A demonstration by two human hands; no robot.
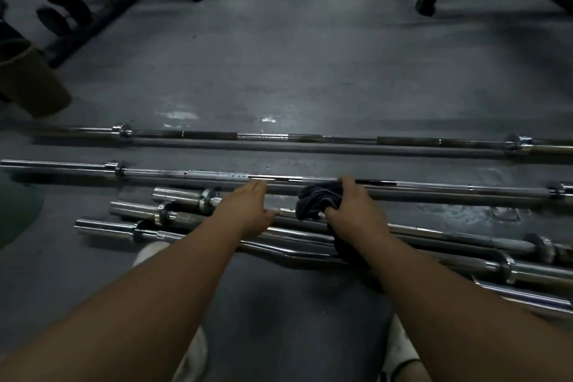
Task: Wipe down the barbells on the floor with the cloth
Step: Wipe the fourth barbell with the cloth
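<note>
The right hand [353, 206] grips the dark cloth [319, 198] with curled fingers, pressing it on a short bar [186, 195]. Just to its left, the left hand [248, 208] reaches out with straight fingers.

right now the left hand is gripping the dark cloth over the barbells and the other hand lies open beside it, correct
Not quite. The head view shows the right hand gripping the dark cloth over the barbells. The left hand is the one that lies open beside it.
</note>
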